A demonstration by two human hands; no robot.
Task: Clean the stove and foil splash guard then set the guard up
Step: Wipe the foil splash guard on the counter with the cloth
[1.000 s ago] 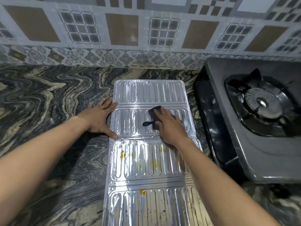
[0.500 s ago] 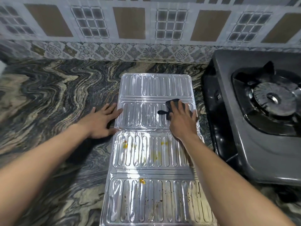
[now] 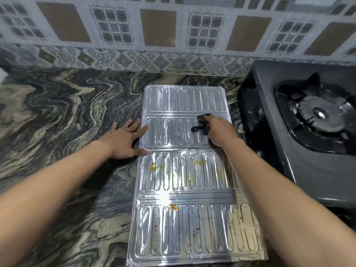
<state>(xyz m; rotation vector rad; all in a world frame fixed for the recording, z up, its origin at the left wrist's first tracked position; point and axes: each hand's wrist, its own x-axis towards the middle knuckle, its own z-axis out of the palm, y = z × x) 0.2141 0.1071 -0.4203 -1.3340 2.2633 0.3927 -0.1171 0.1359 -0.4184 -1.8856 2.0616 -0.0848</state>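
Swirly dark bench [image 3: 67, 116] is backed by a tiled wall [image 3: 158, 27]. The guard [image 3: 185, 180] is laid flat on it, beside the stove [image 3: 300, 170]. Its left edge is pressed by the left hand [image 3: 123, 140], fingers straight. A cloth [image 3: 202, 126] is gripped on it by the right hand [image 3: 221, 132], fingers curled.

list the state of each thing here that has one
foil splash guard, unfolded flat on the counter, near two panels spotted yellow and red
black cloth, bunched on the guard's second panel from the wall
left hand, flat, fingers spread, at the guard's left edge
right hand, gripping the black cloth against the guard
stove burner, unlit, nothing on it
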